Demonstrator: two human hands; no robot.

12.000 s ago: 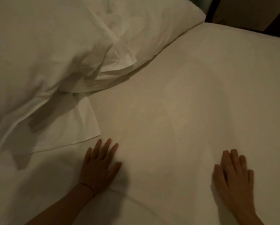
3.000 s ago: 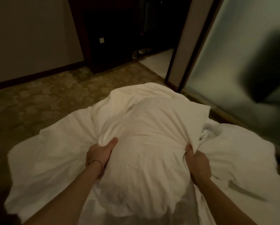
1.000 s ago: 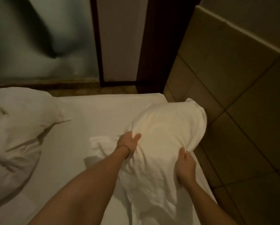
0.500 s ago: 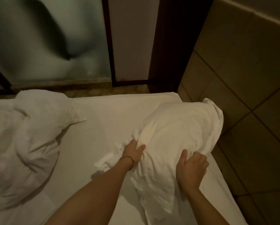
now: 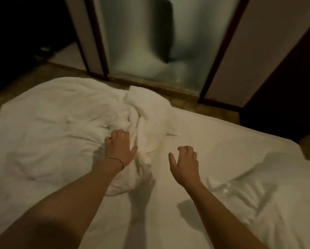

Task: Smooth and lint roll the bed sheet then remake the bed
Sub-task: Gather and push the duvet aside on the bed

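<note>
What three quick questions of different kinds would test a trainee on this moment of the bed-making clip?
1. True or false: the right hand is gripping the pillow.
2. Which thing does the left hand touch? A) the bunched duvet B) the pillow C) the glass door
3. Fill in: the pillow lies on the person's ____ side of the bed sheet.

Key:
1. False. The right hand hovers over the sheet with loosely curled fingers and holds nothing.
2. A. Its fingers rest on the folds of the duvet.
3. Right.
</note>
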